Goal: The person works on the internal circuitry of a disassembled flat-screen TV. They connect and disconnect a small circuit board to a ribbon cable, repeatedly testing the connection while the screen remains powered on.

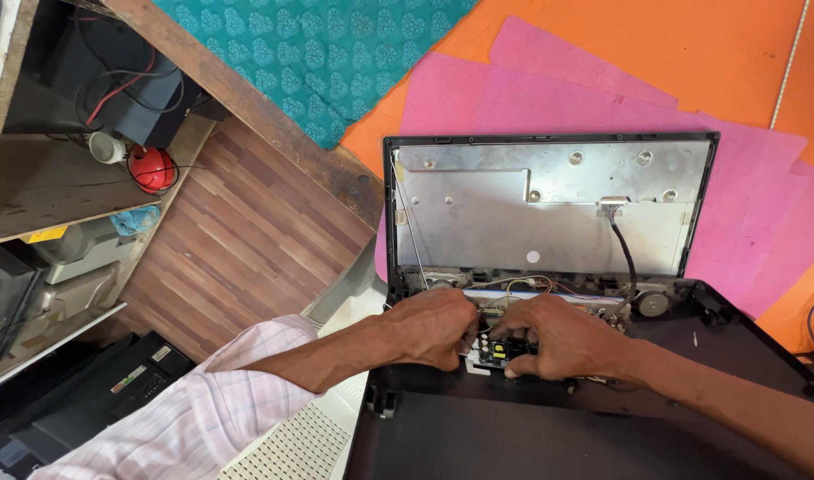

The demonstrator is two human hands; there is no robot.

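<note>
Working on: I am gripping the small dark circuit board (497, 350) inside the opened black flat-panel monitor casing (602, 427).
Hands: left hand (433, 327) and right hand (562, 338) are both pinching the board's edges.
Next move, as I judge it: calling for a gentle lift, minding the thin coloured wires (522, 286).

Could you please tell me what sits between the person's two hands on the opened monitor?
In the head view, a small dark circuit board with thin wires lies between the left hand and right hand.
</note>
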